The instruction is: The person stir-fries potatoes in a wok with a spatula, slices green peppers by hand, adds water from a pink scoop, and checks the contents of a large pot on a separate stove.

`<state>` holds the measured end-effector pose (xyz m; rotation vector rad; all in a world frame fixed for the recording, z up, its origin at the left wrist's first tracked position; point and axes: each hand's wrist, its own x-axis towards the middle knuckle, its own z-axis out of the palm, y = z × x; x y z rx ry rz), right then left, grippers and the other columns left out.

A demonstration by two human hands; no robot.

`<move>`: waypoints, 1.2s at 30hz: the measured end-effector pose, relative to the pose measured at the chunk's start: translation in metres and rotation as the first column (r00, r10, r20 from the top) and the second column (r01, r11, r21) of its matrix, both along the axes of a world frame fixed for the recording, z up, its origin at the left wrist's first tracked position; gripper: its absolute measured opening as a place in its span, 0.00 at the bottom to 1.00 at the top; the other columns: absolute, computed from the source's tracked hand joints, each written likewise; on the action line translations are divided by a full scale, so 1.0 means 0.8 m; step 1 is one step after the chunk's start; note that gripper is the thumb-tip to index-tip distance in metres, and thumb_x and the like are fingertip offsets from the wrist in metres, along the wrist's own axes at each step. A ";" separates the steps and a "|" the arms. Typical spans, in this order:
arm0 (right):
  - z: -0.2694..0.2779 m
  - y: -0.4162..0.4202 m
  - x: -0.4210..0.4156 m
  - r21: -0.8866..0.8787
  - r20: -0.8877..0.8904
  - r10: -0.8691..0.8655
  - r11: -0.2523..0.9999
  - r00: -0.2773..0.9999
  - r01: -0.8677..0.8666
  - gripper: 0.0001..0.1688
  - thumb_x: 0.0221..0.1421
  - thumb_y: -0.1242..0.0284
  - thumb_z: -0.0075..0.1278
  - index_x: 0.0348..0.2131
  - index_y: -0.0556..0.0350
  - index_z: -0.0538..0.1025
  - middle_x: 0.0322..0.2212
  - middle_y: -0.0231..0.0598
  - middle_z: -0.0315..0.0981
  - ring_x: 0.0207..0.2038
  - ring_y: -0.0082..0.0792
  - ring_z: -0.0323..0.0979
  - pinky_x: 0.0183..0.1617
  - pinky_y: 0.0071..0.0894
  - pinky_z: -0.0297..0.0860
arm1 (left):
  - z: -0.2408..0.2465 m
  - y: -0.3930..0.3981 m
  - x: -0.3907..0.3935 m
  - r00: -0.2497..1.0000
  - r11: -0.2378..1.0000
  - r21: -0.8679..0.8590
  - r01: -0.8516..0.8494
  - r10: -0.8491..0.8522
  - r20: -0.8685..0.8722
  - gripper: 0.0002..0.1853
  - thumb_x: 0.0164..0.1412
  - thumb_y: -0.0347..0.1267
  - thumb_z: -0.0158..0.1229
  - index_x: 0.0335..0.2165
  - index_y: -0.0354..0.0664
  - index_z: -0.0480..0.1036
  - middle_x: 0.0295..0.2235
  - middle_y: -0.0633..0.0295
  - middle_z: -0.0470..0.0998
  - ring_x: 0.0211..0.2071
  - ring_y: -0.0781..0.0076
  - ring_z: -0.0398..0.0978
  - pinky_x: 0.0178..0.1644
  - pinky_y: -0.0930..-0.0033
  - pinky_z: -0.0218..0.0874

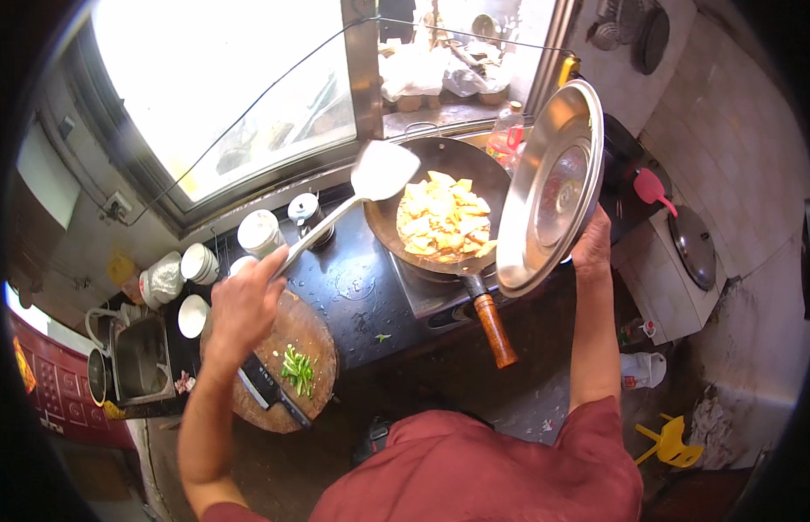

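Observation:
My left hand (245, 307) grips the handle of a metal wok spatula (385, 171), its broad blade raised by the left rim of the wok. With my right hand (593, 241) I hold a round metal lid (548, 189) tilted on edge at the wok's right side; my fingers are partly hidden behind it. The dark wok (382, 225) sits on the gas stove (424, 297), its wooden handle (495, 331) towards me. Inside lies a heap of yellowish cut food pieces (447, 215) in brownish sauce. Below my left hand, a round wooden chopping board (307, 414) bears sliced green peppers (298, 370) and a cleaver (264, 382).
White bowls (199, 264), a white lidded container (258, 231) and a small dark pot (307, 212) line the window side. A sink (142, 355) is at left. An oil bottle (506, 134) stands behind the wok. Right are a pink ladle (649, 186) and a dark lid (693, 248).

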<state>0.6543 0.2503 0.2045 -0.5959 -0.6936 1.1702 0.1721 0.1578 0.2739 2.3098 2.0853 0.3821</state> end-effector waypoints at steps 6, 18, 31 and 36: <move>-0.008 -0.022 -0.014 0.086 -0.042 0.021 0.996 0.999 -0.018 0.24 0.60 0.63 0.48 0.50 0.60 0.70 0.44 0.37 0.74 0.46 0.32 0.73 0.52 0.35 0.69 | 0.099 0.126 0.059 0.876 0.968 -0.202 0.150 -0.225 -0.427 0.17 0.46 0.31 0.59 0.39 0.58 0.80 0.30 0.59 0.80 0.35 0.62 0.78 0.40 0.60 0.67; -0.015 -0.059 0.019 0.179 -0.164 0.009 0.984 0.986 0.021 0.24 0.58 0.63 0.52 0.48 0.62 0.71 0.41 0.39 0.75 0.41 0.33 0.75 0.47 0.33 0.73 | -0.033 0.194 0.153 0.845 0.912 -0.300 0.279 -0.382 -0.375 0.19 0.53 0.35 0.54 0.45 0.63 0.77 0.33 0.57 0.80 0.37 0.58 0.79 0.40 0.58 0.68; -0.028 -0.061 0.050 0.185 0.015 -0.188 0.966 0.982 0.182 0.25 0.58 0.60 0.49 0.47 0.63 0.71 0.39 0.40 0.75 0.38 0.33 0.75 0.42 0.32 0.75 | 0.090 0.173 0.131 0.879 0.944 -0.260 0.202 -0.292 -0.377 0.15 0.51 0.33 0.54 0.38 0.59 0.80 0.32 0.62 0.80 0.37 0.60 0.77 0.38 0.61 0.66; -0.037 -0.053 0.055 0.081 -0.135 -0.125 0.987 0.983 0.137 0.27 0.55 0.61 0.55 0.47 0.62 0.71 0.38 0.38 0.75 0.39 0.32 0.75 0.43 0.34 0.75 | 0.143 0.189 0.141 0.756 0.867 -0.492 0.079 -0.374 -0.537 0.15 0.46 0.38 0.61 0.37 0.59 0.82 0.29 0.62 0.81 0.33 0.65 0.78 0.34 0.63 0.67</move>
